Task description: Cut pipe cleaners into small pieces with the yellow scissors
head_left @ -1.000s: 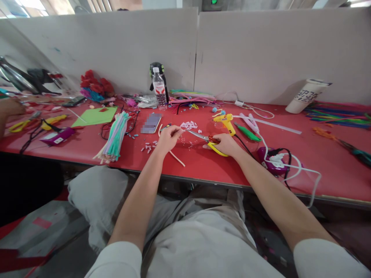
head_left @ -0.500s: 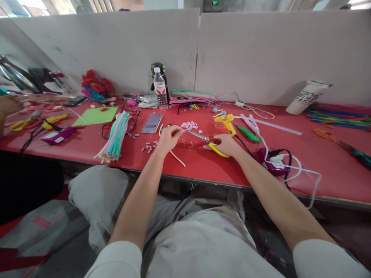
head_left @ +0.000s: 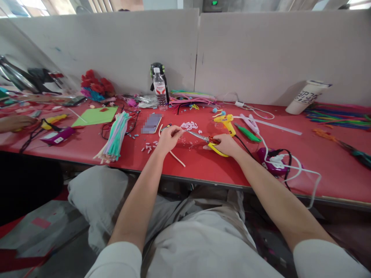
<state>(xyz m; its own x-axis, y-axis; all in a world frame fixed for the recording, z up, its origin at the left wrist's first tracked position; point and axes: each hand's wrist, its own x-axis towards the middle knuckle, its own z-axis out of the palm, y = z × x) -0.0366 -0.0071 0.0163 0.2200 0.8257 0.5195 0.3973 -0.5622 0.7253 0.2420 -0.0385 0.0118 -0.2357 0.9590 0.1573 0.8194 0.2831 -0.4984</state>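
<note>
My right hand [head_left: 224,144] is closed round the yellow and red handles of a pair of scissors [head_left: 199,135], whose blades point left. The blade tips meet the fingertips of my left hand [head_left: 171,136], which pinches something small and pale; its kind is too small to make out. Behind the blades lies a heap of short pink pieces [head_left: 189,125], with tiny scraps below them. A cream pipe cleaner [head_left: 177,158] runs out on the table from under my left hand. More short pale pieces [head_left: 149,147] lie to the left.
A bundle of pipe cleaners [head_left: 116,137] and a phone [head_left: 152,123] lie left. Behind stands a water bottle [head_left: 160,90]. A yellow glue gun [head_left: 226,122], a green marker-like item [head_left: 248,133] and a purple power block [head_left: 272,162] with cables are right. Another person's hand [head_left: 17,122] is far left.
My hands and the scissors have hardly moved. At the far left, the other person's hand has come down to the table, over the yellow-handled scissors there.
</note>
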